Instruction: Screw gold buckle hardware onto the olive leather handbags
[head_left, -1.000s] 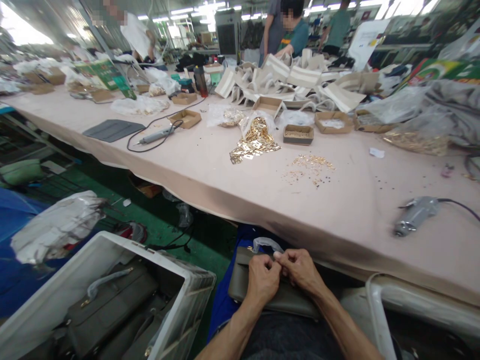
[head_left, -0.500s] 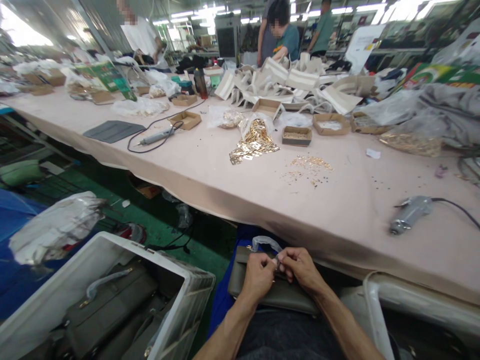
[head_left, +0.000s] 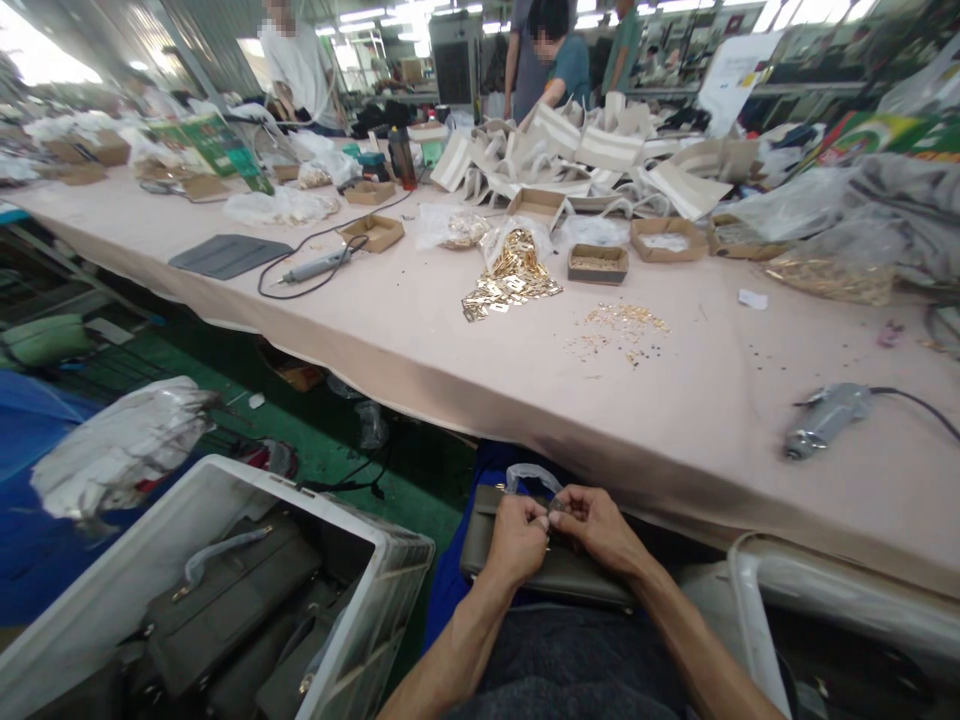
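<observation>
A dark olive handbag (head_left: 480,545) rests on my lap, its top handle (head_left: 529,472) wrapped in clear plastic. Over the bag's upper middle, my left hand (head_left: 519,540) and my right hand (head_left: 596,525) meet with thumbs and fingers pinched together. Something small sits between the fingertips, at the bag's front near the handle; the fingers cover it and I cannot make out what it is. Both hands are closed, their tips almost touching.
The table (head_left: 420,350) edge runs just beyond the bag. On it lie gold metal plates (head_left: 517,270), scattered small hardware (head_left: 626,320), a grey electric screwdriver (head_left: 829,420) and another corded tool (head_left: 315,267). A white crate (head_left: 390,570) of bags stands left, a pale bin (head_left: 750,590) right. Co-workers stand behind.
The view has shifted slightly. My hands stay pinched together at the same part of the bag, with the fingers turned a little. A co-worker at the back left has moved slightly.
</observation>
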